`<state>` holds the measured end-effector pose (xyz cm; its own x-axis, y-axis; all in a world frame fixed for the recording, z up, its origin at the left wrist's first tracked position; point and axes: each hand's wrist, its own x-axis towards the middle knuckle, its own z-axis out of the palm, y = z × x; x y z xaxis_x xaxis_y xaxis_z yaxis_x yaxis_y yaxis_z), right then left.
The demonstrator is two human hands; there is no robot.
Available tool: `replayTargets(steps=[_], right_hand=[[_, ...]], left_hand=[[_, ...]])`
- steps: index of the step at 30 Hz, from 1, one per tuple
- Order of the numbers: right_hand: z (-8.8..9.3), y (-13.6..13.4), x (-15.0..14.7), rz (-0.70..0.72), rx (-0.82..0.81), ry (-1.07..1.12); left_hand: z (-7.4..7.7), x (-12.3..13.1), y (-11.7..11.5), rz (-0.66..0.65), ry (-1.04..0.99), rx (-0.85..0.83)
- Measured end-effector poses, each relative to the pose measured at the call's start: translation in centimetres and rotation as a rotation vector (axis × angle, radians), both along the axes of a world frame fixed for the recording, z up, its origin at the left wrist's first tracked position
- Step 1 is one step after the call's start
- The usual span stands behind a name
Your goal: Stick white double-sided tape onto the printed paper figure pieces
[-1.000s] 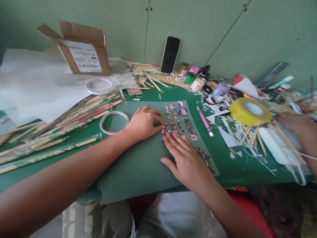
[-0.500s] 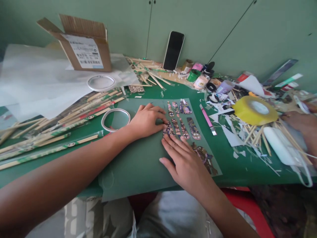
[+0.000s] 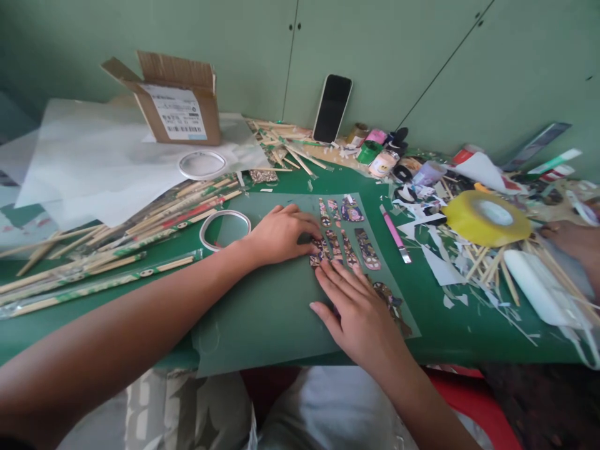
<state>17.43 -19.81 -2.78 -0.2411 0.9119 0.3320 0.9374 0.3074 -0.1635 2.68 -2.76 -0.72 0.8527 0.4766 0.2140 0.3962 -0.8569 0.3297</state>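
A translucent sheet lies on the green table, with several patterned cutouts on its right half. My left hand rests on the sheet, its fingers curved and thumb and fingertips at the left edge of a dark patterned piece. Flat beside it, my right hand has its fingers stretched out, the tips touching the lower ends of the cutouts. Its palm partly covers a larger brown cutout. Right of the sheet lies a pink-handled blade tool.
Yellow tape, paper scraps and a white device lie right, beside another person's hand. Wrapped chopsticks and a tape ring lie left. Behind stand an open box, a phone and small jars.
The whole view has shifted slightly, so the scene sits a little lower and to the right. Both hands stay at nearly the same places on the sheet.
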Motion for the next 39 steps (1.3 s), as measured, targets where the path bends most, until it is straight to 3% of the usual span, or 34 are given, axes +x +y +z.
replayTargets(steps=[4, 9, 14, 17, 20, 24, 26, 29, 35, 39], right_hand=[[0.1, 0.0, 0.0, 0.061, 0.039, 0.053], [-0.5, -0.1, -0.4, 0.049, 0.055, 0.157], [0.6, -1.2, -1.3, 0.044, 0.057, 0.360], [2.5, -0.7, 0.3, 0.112, 0.078, 0.434], [3.9, 2.2, 3.7, -0.006, 0.079, 0.333], [2.8, 8.4, 7.7, -0.093, -0.101, 0.111], [1.7, 11.0, 8.9, -0.102, -0.206, 0.036], [0.4, 13.3, 9.9, -0.153, -0.211, -0.015], [0.8, 13.4, 10.2, -0.294, -0.184, -0.033], [1.3, 10.9, 8.6, -0.130, -0.240, 0.054]], left_hand=[[0.0, 0.0, 0.0, -0.001, -0.008, 0.003], [0.6, 0.1, -0.6, -0.183, 0.009, 0.012], [1.8, 0.0, -1.5, -0.172, 0.082, 0.032], [3.2, -0.8, -4.0, -0.149, 0.166, 0.128], [3.9, -2.0, -8.7, -0.106, 0.236, 0.090], [2.2, -3.6, -14.0, -0.072, 0.382, 0.059], [0.8, -4.2, -15.0, -0.029, 0.430, 0.079], [-0.7, -4.9, -15.0, -0.012, 0.384, 0.130], [-0.3, -5.8, -14.6, -0.016, 0.355, 0.197], [-0.1, -6.8, -14.4, -0.025, 0.298, 0.240]])
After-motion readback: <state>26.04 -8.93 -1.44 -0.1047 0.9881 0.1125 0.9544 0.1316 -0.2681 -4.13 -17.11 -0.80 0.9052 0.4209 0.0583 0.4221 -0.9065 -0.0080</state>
